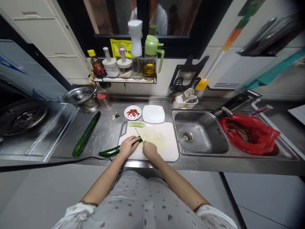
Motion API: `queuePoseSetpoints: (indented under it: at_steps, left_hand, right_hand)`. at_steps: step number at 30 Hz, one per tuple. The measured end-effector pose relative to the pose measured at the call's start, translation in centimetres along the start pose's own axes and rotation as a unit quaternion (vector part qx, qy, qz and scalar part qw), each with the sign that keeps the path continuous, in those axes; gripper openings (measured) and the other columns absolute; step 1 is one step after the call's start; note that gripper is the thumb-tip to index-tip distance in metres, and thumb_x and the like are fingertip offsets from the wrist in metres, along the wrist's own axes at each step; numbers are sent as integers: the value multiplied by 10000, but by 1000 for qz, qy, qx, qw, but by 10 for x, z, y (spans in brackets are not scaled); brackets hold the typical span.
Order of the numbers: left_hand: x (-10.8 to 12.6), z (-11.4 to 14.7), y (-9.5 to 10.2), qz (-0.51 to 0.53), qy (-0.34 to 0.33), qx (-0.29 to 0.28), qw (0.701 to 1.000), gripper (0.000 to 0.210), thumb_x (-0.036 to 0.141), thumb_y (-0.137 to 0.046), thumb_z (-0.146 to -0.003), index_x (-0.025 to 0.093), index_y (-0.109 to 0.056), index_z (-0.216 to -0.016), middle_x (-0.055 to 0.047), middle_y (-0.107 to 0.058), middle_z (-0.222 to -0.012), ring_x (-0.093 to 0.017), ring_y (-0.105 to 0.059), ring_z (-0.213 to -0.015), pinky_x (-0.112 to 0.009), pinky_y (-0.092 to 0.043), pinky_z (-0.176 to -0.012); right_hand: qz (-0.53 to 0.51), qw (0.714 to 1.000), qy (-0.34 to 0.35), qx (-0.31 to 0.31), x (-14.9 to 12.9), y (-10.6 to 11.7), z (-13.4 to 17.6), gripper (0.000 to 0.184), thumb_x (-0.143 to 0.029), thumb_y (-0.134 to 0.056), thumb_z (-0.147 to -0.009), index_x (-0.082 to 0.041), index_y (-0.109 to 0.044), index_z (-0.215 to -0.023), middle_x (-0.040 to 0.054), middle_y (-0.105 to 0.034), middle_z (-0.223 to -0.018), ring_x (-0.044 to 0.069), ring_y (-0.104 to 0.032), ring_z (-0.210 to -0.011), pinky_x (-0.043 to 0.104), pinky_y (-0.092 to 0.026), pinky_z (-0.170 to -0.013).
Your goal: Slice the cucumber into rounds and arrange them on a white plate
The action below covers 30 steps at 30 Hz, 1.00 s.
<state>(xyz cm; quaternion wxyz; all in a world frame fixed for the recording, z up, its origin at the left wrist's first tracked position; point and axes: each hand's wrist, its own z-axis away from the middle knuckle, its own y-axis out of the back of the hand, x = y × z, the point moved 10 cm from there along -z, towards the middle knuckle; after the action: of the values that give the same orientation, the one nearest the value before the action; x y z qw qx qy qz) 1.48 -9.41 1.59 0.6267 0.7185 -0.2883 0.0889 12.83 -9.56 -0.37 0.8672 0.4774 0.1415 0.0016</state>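
Note:
A white cutting board [166,140] lies on the steel counter, wet near its middle. My left hand [128,147] is closed over a dark green cucumber [110,151], whose uncut end sticks out past the board's left edge. In my right hand [149,150] is the handle of a knife [138,133]; its blade points away from me and rests against the cucumber's cut end. Several cucumber slices [136,124] lie in an overlapping row along the board's far edge. A second, whole cucumber [86,135] lies on the counter to the left.
Behind the board stand a plate of chopped red pieces [126,115] and a white square plate [153,114]. Cucumber ends [115,115] lie nearby. To the right are the sink [202,133] and a red plastic bag [252,135]. A black cord [71,161] crosses the counter's front left.

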Motion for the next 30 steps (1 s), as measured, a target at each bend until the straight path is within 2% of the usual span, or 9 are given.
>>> queuePoseSetpoints:
  at_steps: [6,17,30]
  left_hand:
    - [0,0,-1,-7,-1,-3,1000,309,361,-507,-904,314,-637,-1181,-18,-652,-1109,-162,-605,-1002,-286,-488,-900]
    - [-4,0,-3,-14,11,-8,1000,312,363,-508,-904,325,-629,-1189,-7,-646,-1127,-161,-602,-1011,-291,-482,-923]
    - [-1,0,-3,-8,19,-19,1000,316,356,-498,-908,322,-625,-1195,-9,-646,-1121,-159,-599,-1009,-281,-475,-920]
  right_hand:
    - [-17,1000,6,23,-8,10,-12,300,-125,-392,-871,-127,-557,-1121,140,-682,-1031,212,-644,-988,288,-456,-783]
    - [-16,999,7,27,-9,13,-12,306,-139,-388,-883,-133,-553,-1141,138,-680,-1044,219,-646,-983,294,-453,-779]
    - [9,1000,-11,-4,14,-9,17,270,-112,-400,-862,-138,-555,-1082,150,-682,-1012,220,-653,-955,294,-451,-748]
